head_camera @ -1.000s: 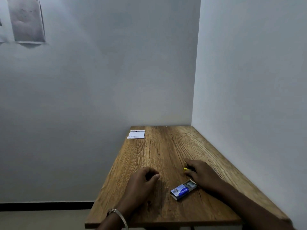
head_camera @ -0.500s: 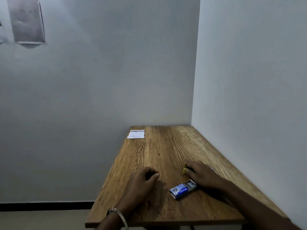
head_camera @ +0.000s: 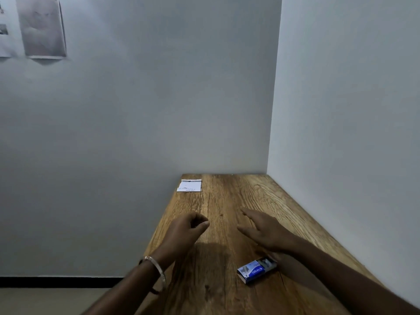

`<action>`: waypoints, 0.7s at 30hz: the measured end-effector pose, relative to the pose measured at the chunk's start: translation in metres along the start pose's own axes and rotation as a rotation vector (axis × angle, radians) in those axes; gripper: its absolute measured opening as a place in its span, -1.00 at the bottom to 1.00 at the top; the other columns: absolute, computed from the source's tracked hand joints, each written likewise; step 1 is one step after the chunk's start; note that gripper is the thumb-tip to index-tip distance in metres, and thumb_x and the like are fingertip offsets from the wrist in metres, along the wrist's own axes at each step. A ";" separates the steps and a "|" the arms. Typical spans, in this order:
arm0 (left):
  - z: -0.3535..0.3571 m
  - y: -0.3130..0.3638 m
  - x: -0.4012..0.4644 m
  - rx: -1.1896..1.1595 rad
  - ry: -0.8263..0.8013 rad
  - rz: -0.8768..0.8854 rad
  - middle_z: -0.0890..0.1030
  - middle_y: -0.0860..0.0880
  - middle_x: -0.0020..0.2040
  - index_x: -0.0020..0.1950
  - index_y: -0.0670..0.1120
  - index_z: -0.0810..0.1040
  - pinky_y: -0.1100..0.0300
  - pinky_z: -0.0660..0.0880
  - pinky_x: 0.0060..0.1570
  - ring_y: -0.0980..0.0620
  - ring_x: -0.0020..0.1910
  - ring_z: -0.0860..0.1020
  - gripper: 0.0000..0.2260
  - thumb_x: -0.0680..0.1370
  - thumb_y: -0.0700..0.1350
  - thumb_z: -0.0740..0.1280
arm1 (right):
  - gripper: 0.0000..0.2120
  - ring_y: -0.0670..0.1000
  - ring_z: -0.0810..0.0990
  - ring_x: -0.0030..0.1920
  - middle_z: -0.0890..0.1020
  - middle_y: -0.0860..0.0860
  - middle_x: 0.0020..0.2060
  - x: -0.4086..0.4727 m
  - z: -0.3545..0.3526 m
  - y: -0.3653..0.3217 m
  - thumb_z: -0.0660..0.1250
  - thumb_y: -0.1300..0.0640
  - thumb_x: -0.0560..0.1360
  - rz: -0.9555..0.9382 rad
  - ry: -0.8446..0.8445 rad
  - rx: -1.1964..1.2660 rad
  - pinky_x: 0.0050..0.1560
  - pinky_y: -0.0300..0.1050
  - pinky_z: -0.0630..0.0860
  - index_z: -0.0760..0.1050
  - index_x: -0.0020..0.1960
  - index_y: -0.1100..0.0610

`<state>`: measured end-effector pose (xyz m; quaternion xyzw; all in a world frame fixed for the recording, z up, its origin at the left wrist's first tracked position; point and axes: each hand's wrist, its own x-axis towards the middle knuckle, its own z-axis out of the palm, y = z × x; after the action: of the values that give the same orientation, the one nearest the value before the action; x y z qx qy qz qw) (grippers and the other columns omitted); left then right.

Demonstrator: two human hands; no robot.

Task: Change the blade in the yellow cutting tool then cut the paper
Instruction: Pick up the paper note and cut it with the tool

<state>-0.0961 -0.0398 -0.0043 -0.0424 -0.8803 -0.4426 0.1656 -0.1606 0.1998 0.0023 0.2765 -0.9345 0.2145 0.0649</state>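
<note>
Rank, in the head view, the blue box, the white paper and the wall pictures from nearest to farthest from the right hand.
From the right hand:
1. Blue box, just behind its wrist, at the table's near end.
2. White paper, at the table's far left corner.
3. Wall pictures, high on the wall, upper left.

Both forearms reach forward, bare. The left hand [head_camera: 185, 230] is loosely curled, fingers bent toward the thumb, holding nothing visible, with a metal bangle [head_camera: 156, 270] at the wrist. The right hand [head_camera: 264, 230] is spread flat, fingers extended, palm down, empty.
</note>
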 end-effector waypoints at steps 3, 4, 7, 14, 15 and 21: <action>-0.013 -0.013 0.027 0.188 0.025 0.051 0.65 0.01 0.09 0.20 -0.06 0.58 0.20 0.58 0.05 0.13 0.03 0.59 -0.77 0.58 -0.01 0.36 | -0.34 0.08 0.22 0.55 0.25 0.06 0.57 0.024 0.002 -0.013 0.20 -0.14 0.63 -0.035 -0.048 -0.115 0.52 0.14 0.20 0.08 0.61 0.10; -0.017 -0.018 0.036 0.244 0.019 0.057 0.64 0.00 0.13 0.22 -0.06 0.56 0.20 0.56 0.06 0.11 0.05 0.58 -0.74 0.58 0.01 0.36 | -0.35 0.09 0.21 0.55 0.25 0.08 0.57 0.033 0.003 -0.016 0.20 -0.11 0.63 -0.043 -0.066 -0.152 0.53 0.14 0.19 0.07 0.61 0.11; -0.027 -0.037 0.063 0.429 -0.019 0.022 0.57 -0.05 0.28 0.36 -0.05 0.45 0.15 0.50 0.12 0.00 0.20 0.54 -0.57 0.56 0.10 0.35 | -0.37 0.11 0.22 0.54 0.25 0.13 0.56 0.061 0.012 -0.023 0.20 0.02 0.63 -0.059 -0.114 -0.188 0.54 0.15 0.16 0.04 0.60 0.16; -0.037 -0.079 0.133 0.675 -0.117 -0.051 0.41 -0.13 0.43 0.51 -0.07 0.26 -0.01 0.44 0.31 -0.12 0.36 0.45 -0.44 0.59 0.14 0.28 | -0.35 0.14 0.19 0.55 0.19 0.14 0.58 0.145 0.048 -0.028 0.20 0.08 0.61 -0.090 -0.170 -0.263 0.52 0.16 0.21 0.01 0.60 0.16; -0.036 -0.084 0.141 0.716 -0.120 -0.044 0.39 -0.13 0.45 0.51 -0.07 0.25 -0.04 0.41 0.34 -0.13 0.38 0.43 -0.45 0.60 0.14 0.25 | -0.34 0.14 0.14 0.57 0.14 0.14 0.59 0.156 0.053 -0.028 0.19 0.07 0.61 -0.093 -0.174 -0.277 0.53 0.18 0.17 -0.02 0.61 0.16; -0.028 -0.116 0.190 0.984 -0.224 0.019 0.10 -0.13 0.61 0.58 -0.12 0.07 -0.15 0.09 0.52 -0.13 0.58 0.09 -0.41 0.65 0.20 -0.02 | -0.33 0.14 -0.04 0.62 -0.09 0.14 0.62 0.225 0.083 -0.022 0.09 0.02 0.65 -0.096 -0.200 -0.353 0.57 0.20 0.03 -0.17 0.62 0.16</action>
<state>-0.2939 -0.1457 -0.0151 -0.0145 -0.9966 0.0335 0.0743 -0.3372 0.0368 -0.0103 0.3250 -0.9451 0.0157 0.0292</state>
